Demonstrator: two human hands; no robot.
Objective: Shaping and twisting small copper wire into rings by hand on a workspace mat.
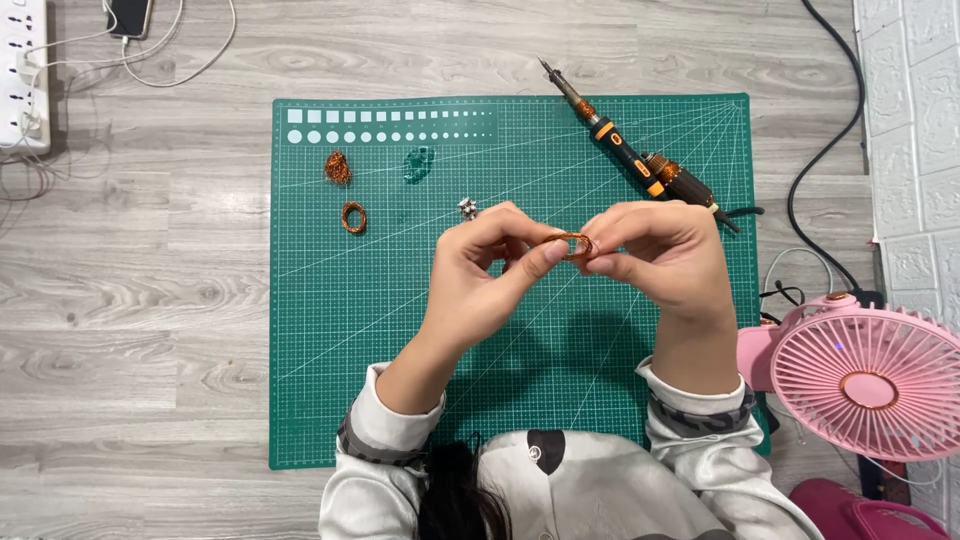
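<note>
Head view, looking straight down. Both hands met above the middle of a green cutting mat (330,400) that lay on a grey wood-grain counter (140,300). The left hand (480,280) was curled, its thumb and forefinger pinched on the near side of a small copper wire coil (572,245). The right hand (655,260) was likewise curled, fingertips closed on the far side of the same coil. The coil was held between the two hands, raised off the mat, roughly at the mat's centre. Only part of it showed; the fingers covered the rest.

On the mat to the left lay a second copper ring (353,217), and above it a loose tangle of copper wire (338,168). Near these, a small clear or greenish object (419,163) rested on the mat; its nature could not be determined. A small metal part (467,208) sat just beside the left hand's knuckles.

A soldering iron (625,155) with black and orange grip lay diagonally across the mat's upper right corner, tip pointing away up-left, its black cable (830,140) running off to the right.

A pink fan (865,375) stood at the right edge, beside the mat. A white power strip (22,75) sat at the upper left corner, with a phone (130,15) and white leads nearby.

The person wore white sleeves with grey cuffs.
</note>
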